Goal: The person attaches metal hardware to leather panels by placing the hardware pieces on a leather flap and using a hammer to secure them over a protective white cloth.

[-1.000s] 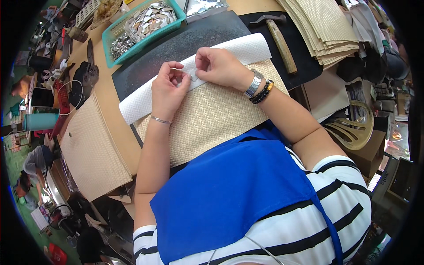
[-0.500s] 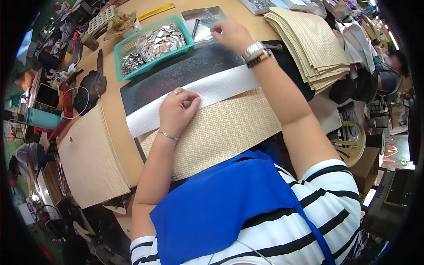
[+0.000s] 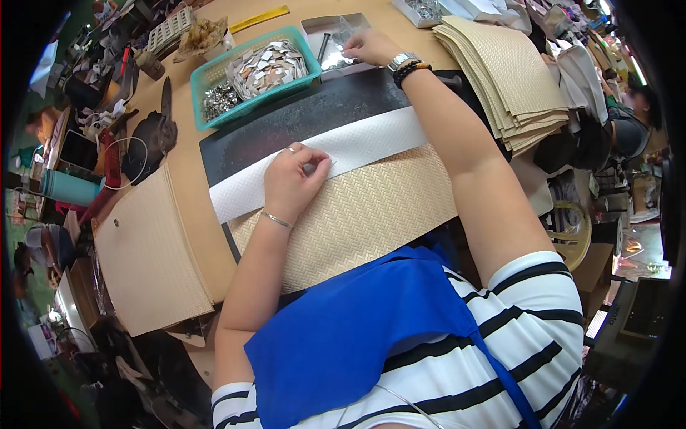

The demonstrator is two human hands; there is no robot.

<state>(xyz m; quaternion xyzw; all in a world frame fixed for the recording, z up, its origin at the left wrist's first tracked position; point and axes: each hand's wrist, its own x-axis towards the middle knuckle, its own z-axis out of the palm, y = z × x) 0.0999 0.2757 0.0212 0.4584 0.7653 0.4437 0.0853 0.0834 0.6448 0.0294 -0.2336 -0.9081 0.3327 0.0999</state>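
My left hand rests on a cream herringbone-textured sheet, where a white folded-over strip crosses its far edge. Its thumb and forefinger are pinched together at the strip's edge; whatever is between them is too small to make out. A black board lies beneath. My right hand reaches over a shallow white box, its fingers drawn together at a clear plastic bag inside. I cannot make out what those fingertips hold. Beside the bag lies a dark metal rod.
A teal basket holds pale square chips and small metal pieces. Stacked cream sheets lie at the far right, more sheets at the left. A yellow ruler and a box of metal parts sit at the back.
My right hand has moved slightly farther away, with its fingers now at the bag in the box. My left hand stays at the strip's edge. The whole view has shifted a little.
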